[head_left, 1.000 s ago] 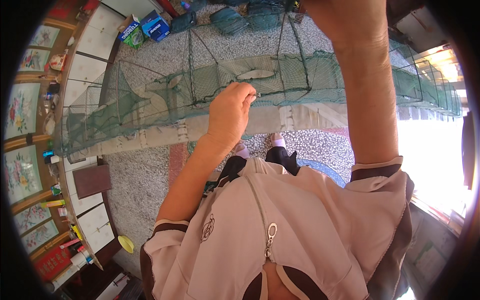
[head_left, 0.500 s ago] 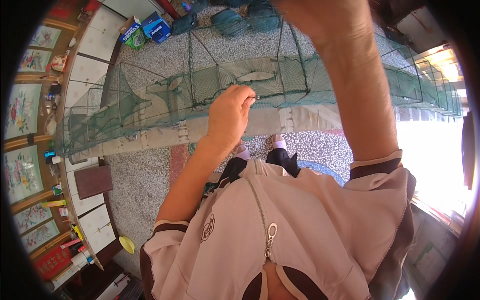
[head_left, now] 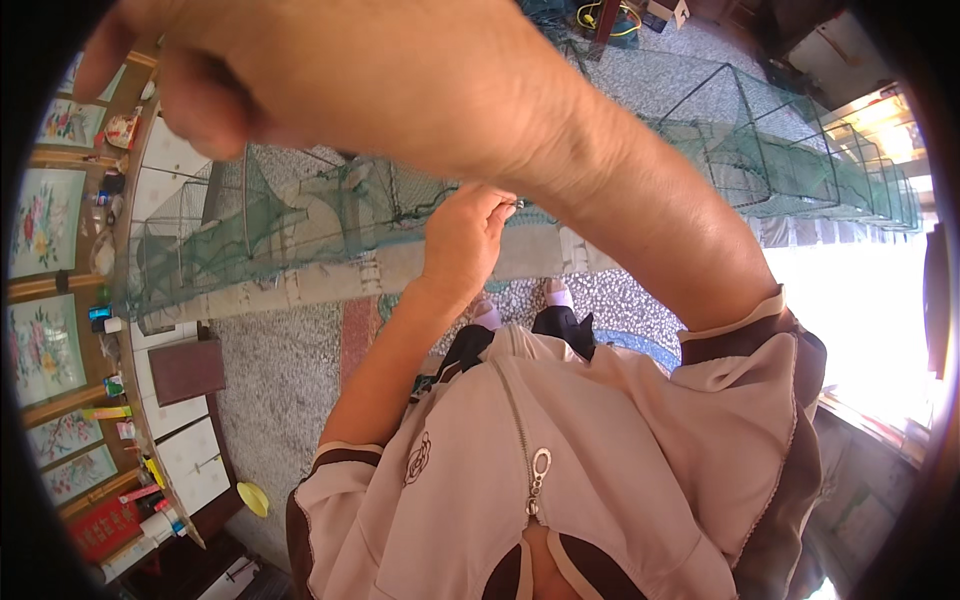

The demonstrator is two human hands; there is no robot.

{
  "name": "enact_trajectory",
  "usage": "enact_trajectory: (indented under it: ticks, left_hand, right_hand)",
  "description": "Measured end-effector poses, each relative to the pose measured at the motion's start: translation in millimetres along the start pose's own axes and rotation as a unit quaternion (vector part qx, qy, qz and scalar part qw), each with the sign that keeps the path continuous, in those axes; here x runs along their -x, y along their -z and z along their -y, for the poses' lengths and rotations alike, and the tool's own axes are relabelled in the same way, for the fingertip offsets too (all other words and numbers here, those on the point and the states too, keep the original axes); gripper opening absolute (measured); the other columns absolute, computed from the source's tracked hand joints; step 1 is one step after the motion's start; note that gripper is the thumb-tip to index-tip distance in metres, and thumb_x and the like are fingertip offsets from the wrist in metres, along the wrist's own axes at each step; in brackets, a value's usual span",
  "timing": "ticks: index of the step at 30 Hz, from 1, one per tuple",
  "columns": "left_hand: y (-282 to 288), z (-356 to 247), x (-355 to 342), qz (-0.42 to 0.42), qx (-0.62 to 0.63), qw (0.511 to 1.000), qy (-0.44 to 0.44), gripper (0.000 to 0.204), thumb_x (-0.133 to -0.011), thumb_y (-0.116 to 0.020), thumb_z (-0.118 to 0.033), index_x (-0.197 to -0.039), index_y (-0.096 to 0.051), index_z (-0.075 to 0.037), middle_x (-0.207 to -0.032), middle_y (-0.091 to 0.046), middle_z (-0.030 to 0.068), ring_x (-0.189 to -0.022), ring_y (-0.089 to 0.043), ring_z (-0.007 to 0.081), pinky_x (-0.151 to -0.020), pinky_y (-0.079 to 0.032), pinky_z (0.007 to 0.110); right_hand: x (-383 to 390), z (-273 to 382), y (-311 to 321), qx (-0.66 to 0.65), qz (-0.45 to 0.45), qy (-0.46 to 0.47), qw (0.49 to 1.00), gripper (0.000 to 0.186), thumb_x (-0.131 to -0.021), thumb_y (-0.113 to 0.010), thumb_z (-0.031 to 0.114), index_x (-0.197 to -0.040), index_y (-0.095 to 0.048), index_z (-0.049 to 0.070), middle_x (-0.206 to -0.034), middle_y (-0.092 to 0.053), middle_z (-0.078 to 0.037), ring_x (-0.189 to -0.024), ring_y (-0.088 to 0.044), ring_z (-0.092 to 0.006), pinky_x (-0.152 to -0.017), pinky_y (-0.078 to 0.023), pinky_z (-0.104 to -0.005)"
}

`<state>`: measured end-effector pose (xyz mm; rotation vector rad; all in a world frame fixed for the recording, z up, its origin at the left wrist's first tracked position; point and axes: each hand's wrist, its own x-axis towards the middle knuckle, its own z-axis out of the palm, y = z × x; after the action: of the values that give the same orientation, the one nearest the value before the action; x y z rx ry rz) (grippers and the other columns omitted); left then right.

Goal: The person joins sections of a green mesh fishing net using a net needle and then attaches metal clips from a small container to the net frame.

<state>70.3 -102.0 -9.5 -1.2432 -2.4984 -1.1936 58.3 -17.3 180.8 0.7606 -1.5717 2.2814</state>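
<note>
A long green mesh net trap (head_left: 790, 170) with dark rectangular frames stretches from left to right in front of me. My left hand (head_left: 462, 240) is closed at its near edge, thumb and fingers pinching the net there. A small shiny dark tip pokes out beside the fingertips; I cannot make out what it is. Raised close to the camera, my right hand (head_left: 340, 75) and forearm cross above the trap and cover its middle. The fingers of that hand are blurred at the upper left, so their grip is unclear.
Under the net runs a pale ledge (head_left: 310, 280). White cabinets (head_left: 190, 460) line the left, with small items and flower pictures above. A yellow-green bowl (head_left: 253, 498) and a brown board (head_left: 187, 367) are on that side. Bright light comes from the right.
My right hand has swung from the upper middle across to the upper left, nearer the camera, and now hides the trap's middle. My left hand has shifted slightly but still pinches at the edge.
</note>
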Motion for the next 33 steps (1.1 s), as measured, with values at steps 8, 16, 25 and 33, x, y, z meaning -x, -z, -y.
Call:
enact_trajectory:
  ticks: [8, 16, 25, 33]
  left_hand:
    - [-53.4, 15.4, 16.1, -0.111, -0.101, 0.988, 0.040, 0.022, -0.081, -0.066, -0.014, -0.100, -0.063, -0.004, -0.100, -0.062, 0.0129, -0.098, -0.056, 0.0347, -0.081, -0.042, 0.048]
    - [0.1, 11.1, 6.5, -0.023, -0.020, 0.998, -0.057, 0.013, -0.083, -0.065, -0.014, -0.091, -0.063, -0.005, -0.080, -0.059, 0.0103, -0.065, -0.057, 0.0308, -0.058, -0.045, 0.038]
    - [-2.9, 11.3, -5.1, 0.036, 0.090, 0.995, 0.018, 0.006, -0.089, -0.057, -0.008, -0.087, -0.059, -0.002, -0.075, -0.056, 0.0094, -0.059, -0.053, 0.0228, -0.054, -0.044, 0.032]
    - [2.7, 22.4, -3.3, 0.093, 0.118, 0.986, 0.067, 0.003, -0.085, -0.057, -0.007, -0.085, -0.056, -0.004, -0.076, -0.058, 0.0135, -0.067, -0.057, 0.0338, -0.058, -0.045, 0.040]
  right_hand:
    - [-33.1, -42.0, -34.2, 0.443, -0.103, 0.458, 0.764, 0.022, -0.075, -0.060, 0.007, -0.095, -0.069, 0.008, -0.099, -0.064, -0.010, -0.092, -0.063, -0.0239, -0.073, -0.052, -0.0310]
    - [-10.1, -26.6, 11.9, 0.376, -0.033, 0.252, 0.891, 0.023, -0.072, -0.064, 0.010, -0.094, -0.069, 0.011, -0.096, -0.063, -0.005, -0.087, -0.059, -0.0205, -0.072, -0.049, -0.0323]
    - [39.6, 13.9, 80.8, 0.407, -0.050, 0.242, 0.879, 0.013, -0.083, -0.061, 0.013, -0.094, -0.066, 0.007, -0.084, -0.061, -0.004, -0.071, -0.055, -0.0169, -0.061, -0.044, -0.0284]
    - [154.2, -20.1, 68.5, 0.631, -0.045, -0.018, 0.774, 0.011, -0.073, -0.069, 0.012, -0.083, -0.065, 0.009, -0.083, -0.060, -0.006, -0.079, -0.056, -0.0261, -0.067, -0.046, -0.0348]
